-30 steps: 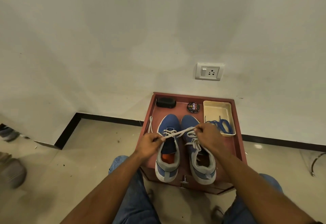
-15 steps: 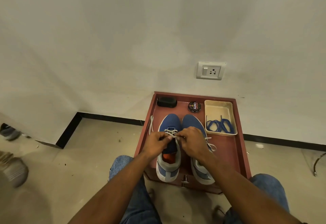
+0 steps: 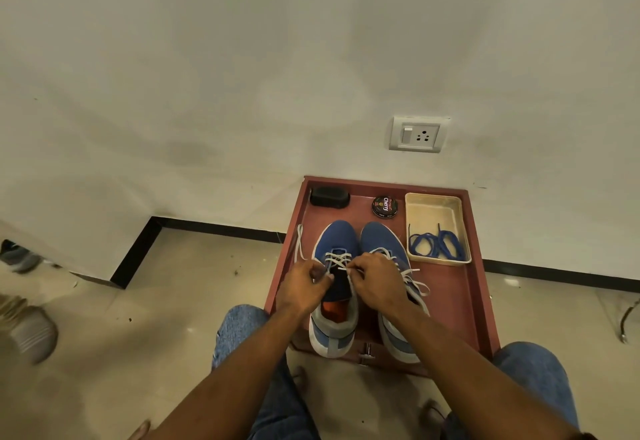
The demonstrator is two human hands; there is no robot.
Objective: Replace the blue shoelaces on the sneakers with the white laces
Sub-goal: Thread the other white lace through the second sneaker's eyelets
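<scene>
Two blue sneakers stand side by side on a red-brown low table [image 3: 460, 301], toes toward the wall. The left sneaker [image 3: 337, 237] carries a white lace [image 3: 335, 259] crossed through its front eyelets, with one loose end [image 3: 298, 242] trailing off to the left. My left hand [image 3: 304, 287] grips the sneaker's left eyelet edge. My right hand [image 3: 375, 278] pinches the white lace end over the tongue. The right sneaker [image 3: 381, 237] is laced in white, its ends lying loose to the right. The blue laces [image 3: 434, 244] lie coiled in a cream tray [image 3: 434, 204].
A black brush [image 3: 329, 196] and a round polish tin [image 3: 384, 206] sit at the table's far edge. A wall socket [image 3: 419, 134] is above. My knees in jeans flank the table's near edge. Other shoes [image 3: 29, 330] stand on the floor at far left.
My right hand came in from over the right sneaker to the left sneaker's tongue. The lace that was stretched taut between my hands is now short and slack.
</scene>
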